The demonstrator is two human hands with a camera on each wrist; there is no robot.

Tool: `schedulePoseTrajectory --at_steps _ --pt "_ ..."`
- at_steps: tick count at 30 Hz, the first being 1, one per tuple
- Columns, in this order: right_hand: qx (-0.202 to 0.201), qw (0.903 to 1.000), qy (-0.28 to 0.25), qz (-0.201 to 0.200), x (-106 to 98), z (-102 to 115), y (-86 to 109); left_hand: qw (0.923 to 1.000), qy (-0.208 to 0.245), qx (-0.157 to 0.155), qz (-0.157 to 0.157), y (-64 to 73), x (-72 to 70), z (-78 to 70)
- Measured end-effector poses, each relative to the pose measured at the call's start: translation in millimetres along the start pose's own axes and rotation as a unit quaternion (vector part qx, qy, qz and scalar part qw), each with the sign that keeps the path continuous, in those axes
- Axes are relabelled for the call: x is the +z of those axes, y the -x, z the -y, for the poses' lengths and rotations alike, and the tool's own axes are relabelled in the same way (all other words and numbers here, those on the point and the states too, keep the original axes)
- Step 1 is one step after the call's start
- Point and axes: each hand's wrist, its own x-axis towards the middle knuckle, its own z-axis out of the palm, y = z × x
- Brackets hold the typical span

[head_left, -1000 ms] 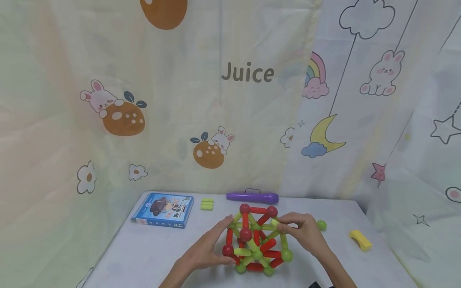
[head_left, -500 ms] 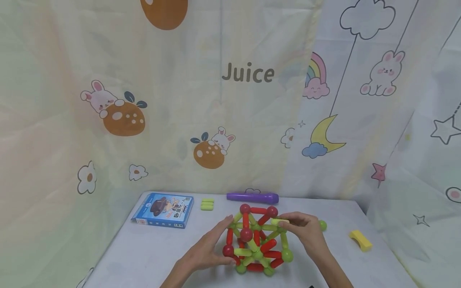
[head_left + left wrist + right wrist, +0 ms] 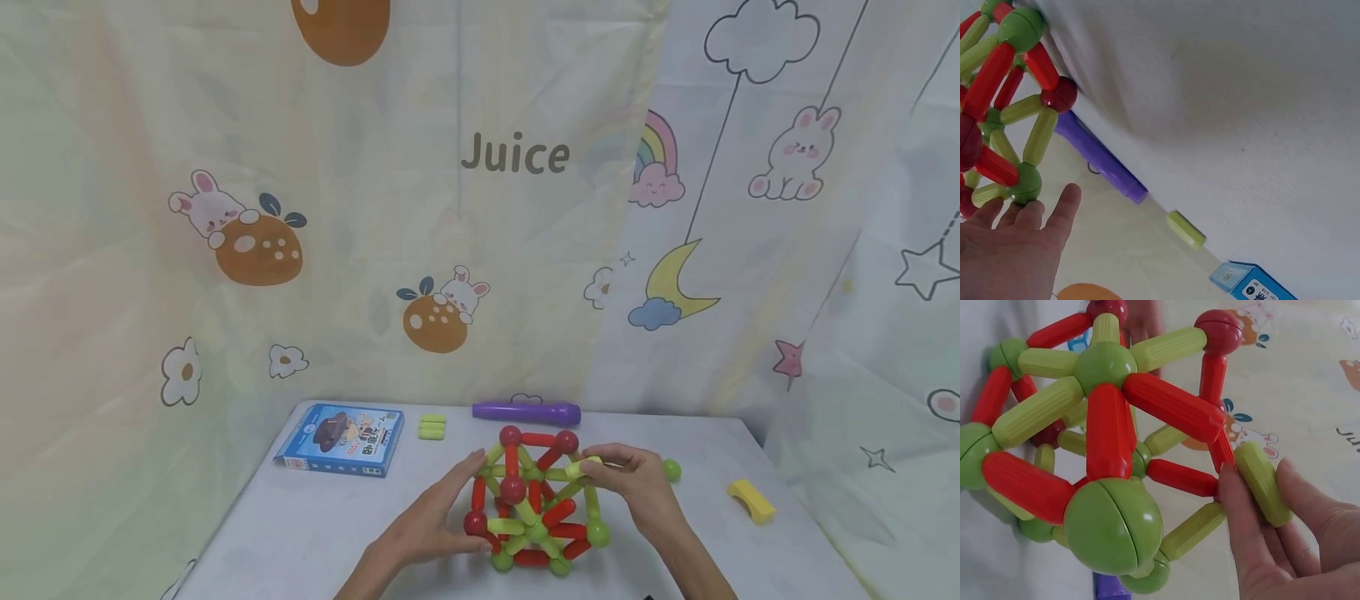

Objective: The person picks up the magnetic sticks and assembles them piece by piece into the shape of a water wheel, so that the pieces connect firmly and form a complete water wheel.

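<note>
A frame of red and yellow-green magnetic building sticks joined by red and green balls point(image 3: 536, 528) stands on the white table in the head view. My left hand point(image 3: 420, 521) rests against its left side, with fingertips at an upper green ball point(image 3: 1025, 181) and the thumb low down. The fingers look mostly straight. At the upper right of the frame, my right hand point(image 3: 637, 483) pinches a loose yellow-green stick point(image 3: 1263, 484) between thumb and fingers. That stick is tilted and close to the frame; whether it touches is unclear in the head view. A red stick point(image 3: 1174, 407) juts out with a free end.
Behind the frame lie a purple stick-shaped object point(image 3: 527, 412), several yellow-green sticks point(image 3: 431, 427) and a blue box point(image 3: 341, 438). On the right are a loose green ball point(image 3: 672, 471) and a yellow arched block point(image 3: 751, 502). A printed curtain point(image 3: 360, 208) hangs behind the table.
The yellow-green stick in my right hand has turned, lying nearly level half a second ago and slanting now. My left hand and the frame have stayed in place.
</note>
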Motion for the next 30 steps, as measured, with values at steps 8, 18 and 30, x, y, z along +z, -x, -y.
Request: schedulePoseTrajectory --at_steps 8,18,30 --pt "-0.011 0.9983 -0.050 0.030 -1.0 0.8 -1.4 1.0000 0.000 0.000 0.000 -0.1 0.2 0.1" --pt "-0.020 0.9973 -0.047 0.052 -2.8 1.0 0.0 1.0000 0.002 0.000 0.002 -0.2 0.4 -0.5" --pt "-0.054 0.9982 -0.009 0.026 1.6 -1.8 3.4 1.0000 -0.006 0.005 0.000 -1.1 1.3 0.4"
